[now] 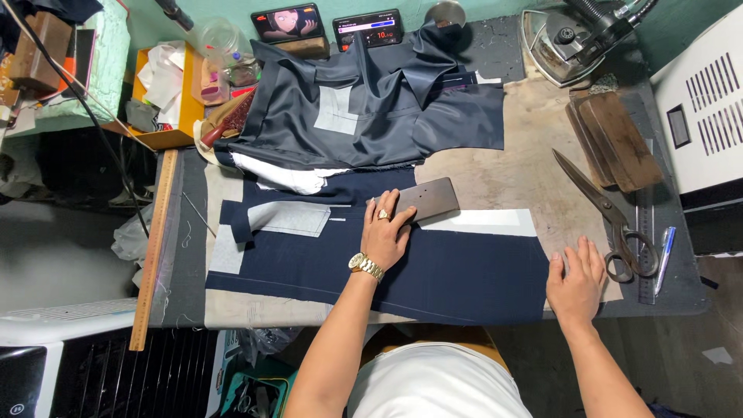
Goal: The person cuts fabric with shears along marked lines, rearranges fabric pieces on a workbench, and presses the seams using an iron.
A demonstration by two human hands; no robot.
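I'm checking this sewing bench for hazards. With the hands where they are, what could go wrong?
1. The right hand lies flat beside the big scissors; reaching sideways without looking might meet the blades.
2. The iron sits at the table's far edge close to the grey garment; if hot, it might scorch fabric pushed toward it.
3. The left hand presses a dark wooden block on the navy cloth; a slip might shift the cloth.
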